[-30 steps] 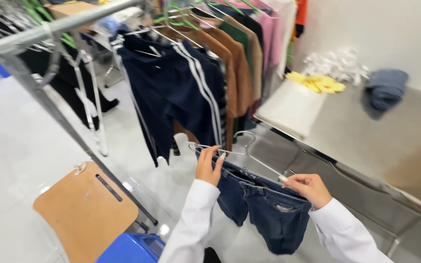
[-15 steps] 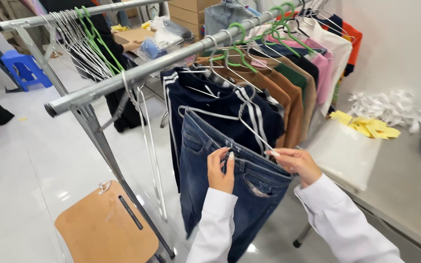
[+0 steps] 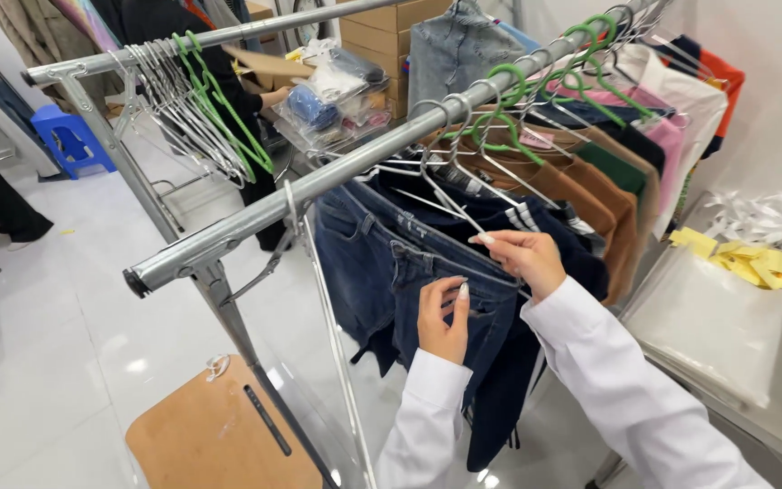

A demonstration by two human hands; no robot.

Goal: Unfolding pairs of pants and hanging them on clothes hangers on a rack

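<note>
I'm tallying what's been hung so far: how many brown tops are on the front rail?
2 that I can make out: one brown top hanging just behind the navy striped garment, and a second brown top right behind it, before the green top. Others may be hidden between garments.

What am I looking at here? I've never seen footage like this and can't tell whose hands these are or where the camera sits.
The camera is worn on a person's head and looks down, so the two white-sleeved arms are that person's own. The left hand pinches the waistband of a pair of dark blue jeans. The right hand grips the wire hanger the jeans hang on, its hook over a metal clothes rail. Further along the rail hang brown, green, pink and white garments on green and wire hangers. A second rail behind carries a bunch of empty hangers. To the right, a table holds yellow paper slips and white strips. Below stands a tan stool.
</note>
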